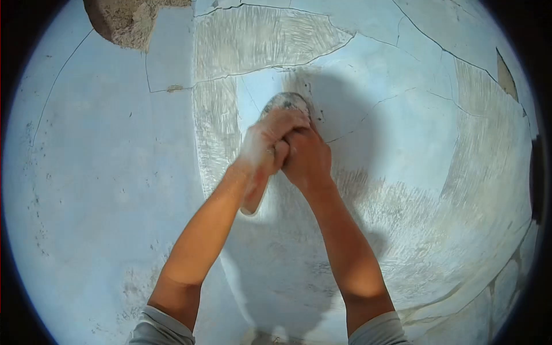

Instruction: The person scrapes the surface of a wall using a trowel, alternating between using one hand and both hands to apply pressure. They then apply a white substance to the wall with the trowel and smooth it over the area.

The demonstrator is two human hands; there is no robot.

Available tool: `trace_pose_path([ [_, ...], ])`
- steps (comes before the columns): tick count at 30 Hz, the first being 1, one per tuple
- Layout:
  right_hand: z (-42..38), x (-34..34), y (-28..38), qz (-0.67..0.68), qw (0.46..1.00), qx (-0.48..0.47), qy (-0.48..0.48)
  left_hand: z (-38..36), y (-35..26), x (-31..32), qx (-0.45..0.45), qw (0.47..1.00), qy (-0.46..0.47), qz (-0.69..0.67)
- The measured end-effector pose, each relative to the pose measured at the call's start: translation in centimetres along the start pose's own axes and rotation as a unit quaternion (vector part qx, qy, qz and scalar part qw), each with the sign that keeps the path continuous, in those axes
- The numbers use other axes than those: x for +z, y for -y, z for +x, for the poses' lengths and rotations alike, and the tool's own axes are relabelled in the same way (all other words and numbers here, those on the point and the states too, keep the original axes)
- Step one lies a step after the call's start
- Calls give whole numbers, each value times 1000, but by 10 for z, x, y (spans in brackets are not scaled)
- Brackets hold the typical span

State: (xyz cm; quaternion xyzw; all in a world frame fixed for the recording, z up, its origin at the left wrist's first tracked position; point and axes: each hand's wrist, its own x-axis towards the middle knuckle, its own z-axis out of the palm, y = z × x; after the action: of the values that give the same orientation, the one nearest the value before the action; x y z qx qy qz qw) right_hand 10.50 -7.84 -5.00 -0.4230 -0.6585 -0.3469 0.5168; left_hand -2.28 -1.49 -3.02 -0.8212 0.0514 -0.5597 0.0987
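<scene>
Both hands are closed together around a long hand tool in the middle of the view. The tool's rounded, dusty grey upper end (286,100) lies against or very near the blue wall (155,138). Its brownish lower end (251,206) sticks out below my left wrist; the middle is covered, and its exact kind cannot be made out. My left hand (267,135), whitened with dust and slightly blurred, wraps over the tool. Pressed beside it, my right hand (307,152) has its fingers curled at the tool and the left hand.
Scraped, scratch-marked patches (259,43) show around the hands, with another scraped strip (474,126) at right. Long cracks run across the upper wall. A hole with rough brown material (129,23) opens at top left. A dark object (537,178) stands at the right edge.
</scene>
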Motion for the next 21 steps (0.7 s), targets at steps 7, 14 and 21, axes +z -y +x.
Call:
trace_pose_path([
  [7,51,-12,4,15,995,70,69,33,2,-14,-142,986,9,-82],
  [14,-16,18,-13,-15,996,-89,-30,-26,16,19,50,996,-67,-22],
  [21,46,-6,1,-4,997,4,76,25,27,-9,8,996,-81,-45],
])
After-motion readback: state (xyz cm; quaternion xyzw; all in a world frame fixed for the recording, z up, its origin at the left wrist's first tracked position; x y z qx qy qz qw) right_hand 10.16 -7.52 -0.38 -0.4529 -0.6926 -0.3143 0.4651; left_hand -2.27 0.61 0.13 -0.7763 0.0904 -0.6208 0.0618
